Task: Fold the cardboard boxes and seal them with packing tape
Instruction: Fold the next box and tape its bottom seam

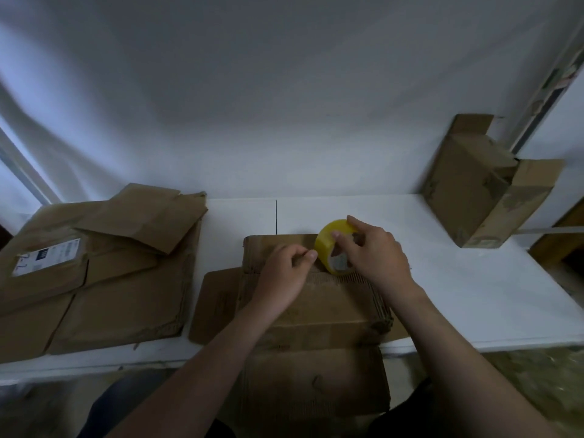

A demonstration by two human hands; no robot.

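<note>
Gripping the yellow packing tape roll (328,240) upright on the cardboard box (331,305), our right hand (376,251) steadies it while our left hand (284,273) pinches its edge, probably freeing the end

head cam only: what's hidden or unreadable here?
Head view:
1. Tape end: whether the left hand pinches a free end off the tape roll is unclear; blurred.
2. Seam of the box: covered by both hands; the right hand grips the roll.
3. Print on the label of the flat cardboard stack: too small.
4. Far right, brown object: cut off by frame edge.
</note>
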